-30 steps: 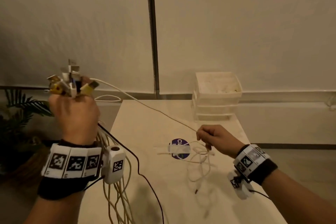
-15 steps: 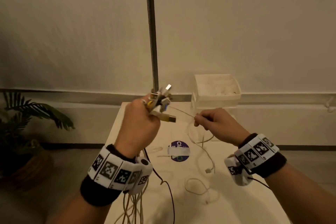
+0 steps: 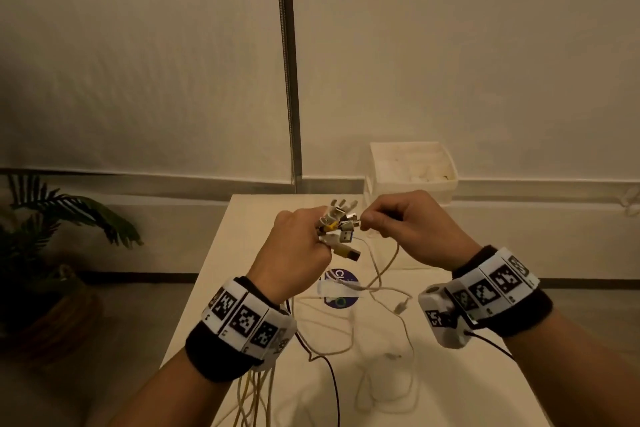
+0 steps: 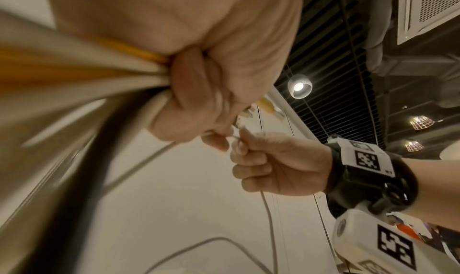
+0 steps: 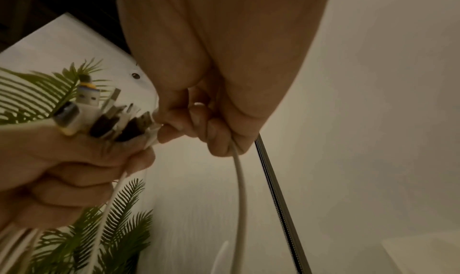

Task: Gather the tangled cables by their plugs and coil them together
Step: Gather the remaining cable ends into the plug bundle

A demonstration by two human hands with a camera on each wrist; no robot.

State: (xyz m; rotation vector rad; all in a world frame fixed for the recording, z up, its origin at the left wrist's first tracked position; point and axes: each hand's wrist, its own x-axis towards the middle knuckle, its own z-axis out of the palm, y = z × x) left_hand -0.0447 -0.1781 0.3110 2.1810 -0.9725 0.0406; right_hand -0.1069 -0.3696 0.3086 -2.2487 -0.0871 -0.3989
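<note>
My left hand [image 3: 298,250] is raised over the table [image 3: 214,274] and grips a bundle of cable plugs [image 3: 337,225], white, black and yellow, which stick out above its fist [image 5: 99,121]. Their cables [image 3: 256,392] hang down past my left wrist [image 4: 62,85]. My right hand [image 3: 408,229] meets the bundle from the right and pinches a white cable [image 5: 239,180] right at its plug end [image 5: 154,132]. That cable drops from under the right fist to loose loops [image 3: 381,288] on the table.
A stack of white bins [image 3: 412,170] stands at the table's far right. A round purple sticker with tape [image 3: 339,291] lies mid-table. A potted palm [image 3: 45,236] stands on the floor to the left. A metal pole [image 3: 287,62] runs up the wall behind.
My left hand swung from far left and high to the middle above the table. My right hand lifted off the table with the white cable and slid along it to the plug bundle.
</note>
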